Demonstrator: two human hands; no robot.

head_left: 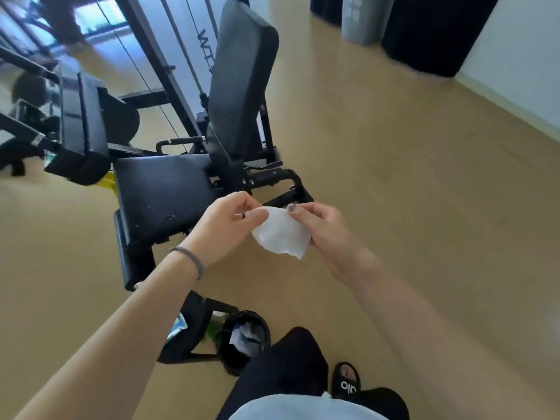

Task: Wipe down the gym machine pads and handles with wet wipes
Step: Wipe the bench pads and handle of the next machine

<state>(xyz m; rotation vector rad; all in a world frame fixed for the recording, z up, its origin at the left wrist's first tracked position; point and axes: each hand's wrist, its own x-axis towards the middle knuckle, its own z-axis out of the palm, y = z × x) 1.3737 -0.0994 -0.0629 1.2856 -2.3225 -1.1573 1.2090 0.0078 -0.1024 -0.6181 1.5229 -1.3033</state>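
A white wet wipe [280,233] hangs between both hands in front of me. My left hand [225,227] pinches its upper left edge and my right hand [324,228] pinches its upper right edge. Behind the hands stands a black gym machine with a flat seat pad [160,192], wet with droplets, and an upright back pad [242,77]. A black handle [178,143] sticks out behind the seat. A second black pad [81,128] is at the left.
A small black bin [244,338] with used wipes in it stands on the floor by my leg, beside the machine's black foot frame [194,331]. Tan floor spreads to the right. A grey bin [363,16] and dark cylinders stand far back.
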